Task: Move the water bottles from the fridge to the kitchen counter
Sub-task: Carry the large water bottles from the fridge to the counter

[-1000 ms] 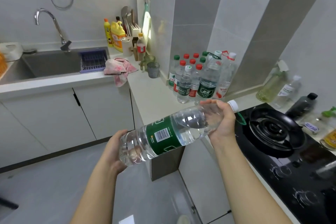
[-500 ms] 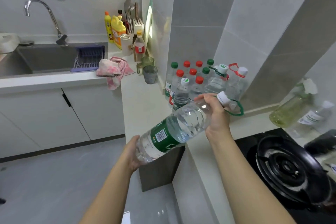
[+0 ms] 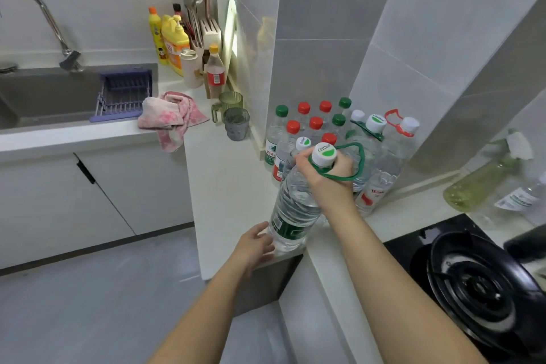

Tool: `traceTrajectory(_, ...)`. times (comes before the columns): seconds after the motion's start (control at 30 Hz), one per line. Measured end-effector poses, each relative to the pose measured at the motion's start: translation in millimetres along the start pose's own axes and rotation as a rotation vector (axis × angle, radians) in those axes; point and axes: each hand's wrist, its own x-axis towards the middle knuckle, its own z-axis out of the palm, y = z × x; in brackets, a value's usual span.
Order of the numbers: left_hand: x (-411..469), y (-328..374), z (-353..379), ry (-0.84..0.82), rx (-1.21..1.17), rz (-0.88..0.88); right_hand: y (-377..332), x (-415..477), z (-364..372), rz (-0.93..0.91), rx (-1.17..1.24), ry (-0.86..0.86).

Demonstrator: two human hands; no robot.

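Two hands hold one large clear plastic water bottle point(image 3: 295, 210) with a green label and white cap. It is tilted, its base at the front corner of the white kitchen counter point(image 3: 224, 180); I cannot tell whether it touches yet. The right hand point(image 3: 328, 177) grips the neck, and the left hand point(image 3: 255, 245) cups the base. This looks like the set-down step: next, stand it upright beside the cluster of red- and green-capped bottles point(image 3: 313, 124), then release without toppling them.

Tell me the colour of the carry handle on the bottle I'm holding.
The carry handle is green, clearest in the head view.
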Motion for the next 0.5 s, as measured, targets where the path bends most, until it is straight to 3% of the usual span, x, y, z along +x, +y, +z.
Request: traceTrajectory(0.5,37.3,9.7,28.9,-0.114,-0.037,0.019,22.6,41.1,-1.1,0.021,-0.091,-0.005)
